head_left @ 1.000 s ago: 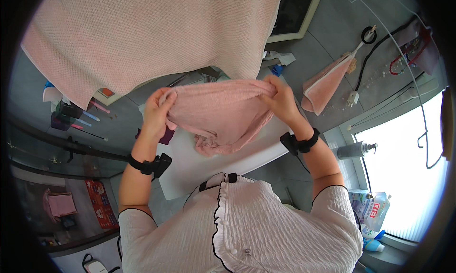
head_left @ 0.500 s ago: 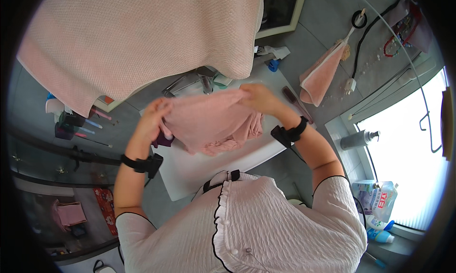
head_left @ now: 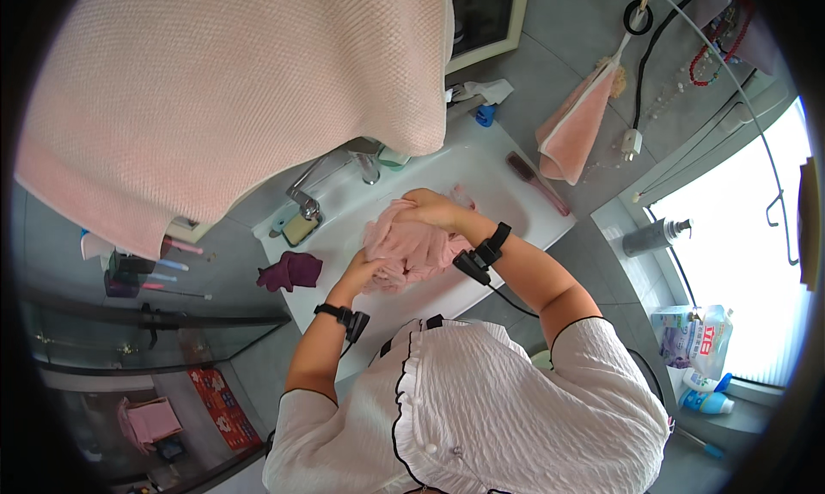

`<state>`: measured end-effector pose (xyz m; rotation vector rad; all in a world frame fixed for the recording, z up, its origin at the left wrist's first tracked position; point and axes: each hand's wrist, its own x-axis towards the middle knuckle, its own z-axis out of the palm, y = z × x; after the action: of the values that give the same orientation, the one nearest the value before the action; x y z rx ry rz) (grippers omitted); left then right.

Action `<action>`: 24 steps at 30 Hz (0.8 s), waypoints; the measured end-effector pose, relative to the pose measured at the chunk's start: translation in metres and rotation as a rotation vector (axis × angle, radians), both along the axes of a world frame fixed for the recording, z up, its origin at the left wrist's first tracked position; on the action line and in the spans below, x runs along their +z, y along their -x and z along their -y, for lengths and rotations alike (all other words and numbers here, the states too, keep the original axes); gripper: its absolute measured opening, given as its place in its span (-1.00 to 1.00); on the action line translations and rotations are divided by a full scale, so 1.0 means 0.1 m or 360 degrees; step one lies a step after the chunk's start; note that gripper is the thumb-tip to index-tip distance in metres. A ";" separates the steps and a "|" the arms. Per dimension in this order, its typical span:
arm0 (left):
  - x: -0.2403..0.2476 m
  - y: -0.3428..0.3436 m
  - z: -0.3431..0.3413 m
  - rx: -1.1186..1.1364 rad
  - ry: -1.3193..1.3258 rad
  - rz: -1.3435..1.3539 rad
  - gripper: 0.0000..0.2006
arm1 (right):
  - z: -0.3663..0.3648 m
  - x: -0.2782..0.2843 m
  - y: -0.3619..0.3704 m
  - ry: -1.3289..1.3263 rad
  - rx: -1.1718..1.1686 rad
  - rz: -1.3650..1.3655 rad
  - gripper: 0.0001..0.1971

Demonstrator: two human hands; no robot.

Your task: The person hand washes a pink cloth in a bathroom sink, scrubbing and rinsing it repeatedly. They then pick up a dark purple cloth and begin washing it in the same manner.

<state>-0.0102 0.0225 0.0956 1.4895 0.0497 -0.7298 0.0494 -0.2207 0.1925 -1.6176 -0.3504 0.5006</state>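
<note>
A bunched pink cloth garment [head_left: 408, 252] lies gathered in the white sink [head_left: 498, 172], with folds touching the basin. My left hand [head_left: 358, 275] is closed on its near left side, some fingers hidden in the folds. From the far side my right hand [head_left: 430, 209] grips the upper part of the same cloth. Just behind and to the left stands the chrome faucet [head_left: 305, 204]. Beside it sits a soap dish with a yellowish bar [head_left: 299, 228]. A dark purple cloth [head_left: 292, 272] rests on the sink's left ledge.
A large pink towel [head_left: 258, 90] hangs over the sink's far left. On the right ledge lies a long-handled brush [head_left: 537, 183]. A small pink towel [head_left: 577, 133] hangs on the wall. A grey pump bottle [head_left: 655, 236] and detergent pouches [head_left: 696, 332] stand by the window.
Both hands have come closer together and lowered the pink cloth, which was held spread out and is now bunched in the sink. The purple cloth and soap dish have come into full view.
</note>
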 end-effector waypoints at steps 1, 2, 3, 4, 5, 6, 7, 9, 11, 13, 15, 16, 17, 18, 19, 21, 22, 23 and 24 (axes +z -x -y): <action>0.01 -0.03 0.00 0.0100 0.0131 0.0005 -0.56 | 0.11 -0.12 -0.03 0.0309 0.0092 0.0085 -0.63; 0.11 -0.01 -0.01 0.0203 0.0255 0.0000 -0.58 | 0.23 -0.29 -0.04 0.0612 0.0188 0.0158 -0.58; 0.22 0.00 -0.03 0.0312 0.0371 -0.0008 -0.60 | 0.29 -0.45 -0.03 0.0908 0.0292 0.0228 -0.53; 0.33 -0.01 0.00 0.0362 0.0387 -0.0036 -0.60 | 0.29 -0.62 0.04 0.0964 0.0379 0.0280 -0.50; 0.45 0.01 0.03 0.0428 0.0394 -0.0066 -0.60 | 0.21 -0.80 0.19 0.1009 0.0481 0.0333 -0.48; 0.49 0.03 0.05 0.0496 0.0406 -0.0097 -0.61 | 0.13 -0.88 0.33 0.1058 0.0587 0.0387 -0.45; 0.48 0.07 0.06 0.0542 0.0505 -0.0159 -0.61 | 0.06 -0.94 0.43 0.0925 0.0563 0.0163 -0.45; 0.46 0.12 0.04 0.0640 0.0706 -0.0262 -0.61 | -0.09 -0.85 0.55 0.0658 0.0513 -0.0264 -0.46; 0.34 0.17 0.01 0.0740 0.0902 -0.0354 -0.60 | -0.03 -1.03 0.54 0.0031 0.0017 -0.0826 -0.48; 0.14 0.14 0.06 0.0799 0.1000 -0.0429 -0.59 | -0.26 -1.13 0.54 -0.0499 -0.0486 -0.0948 -0.57; -0.16 0.13 0.11 0.0859 0.0989 -0.0489 -0.58 | -0.48 -1.06 0.55 -0.0321 -0.0649 -0.0721 -0.66; -0.30 0.12 0.12 0.0928 0.1012 -0.0515 -0.57 | -0.59 -0.95 0.58 0.0127 -0.0588 -0.0474 -0.69; -0.44 0.08 0.19 0.0975 0.1044 -0.0549 -0.56 | -0.72 -0.88 0.63 0.0357 -0.0596 -0.0099 -0.66; -0.53 0.06 0.28 0.1016 0.1078 -0.0588 -0.54 | -0.88 -0.82 0.73 0.0591 -0.0599 0.0275 -0.63; -0.50 0.03 0.41 0.0835 0.1080 -0.0390 -0.52 | -0.96 -0.81 0.77 0.0822 -0.0581 0.0650 -0.59; -0.36 -0.04 0.63 0.0793 0.0917 -0.0338 -0.50 | -0.96 -0.89 0.55 0.1134 -0.0693 0.0394 -0.51; -0.27 -0.07 0.70 0.0864 0.0842 -0.0441 -0.49 | -0.94 -0.93 0.41 0.1285 -0.0746 0.0267 -0.47; -0.21 -0.08 0.75 0.0898 0.0792 -0.0522 -0.49 | -0.81 -0.87 0.33 0.1096 -0.0851 -0.0061 -0.46; -0.18 -0.13 0.77 0.0910 0.0778 -0.0553 -0.49 | -0.83 -0.93 0.36 0.1140 -0.0833 0.0057 -0.47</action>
<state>0.0024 -0.0548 0.0778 0.8074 0.5054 -0.4750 0.0131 -0.1378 0.0993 -2.3113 0.2693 0.1920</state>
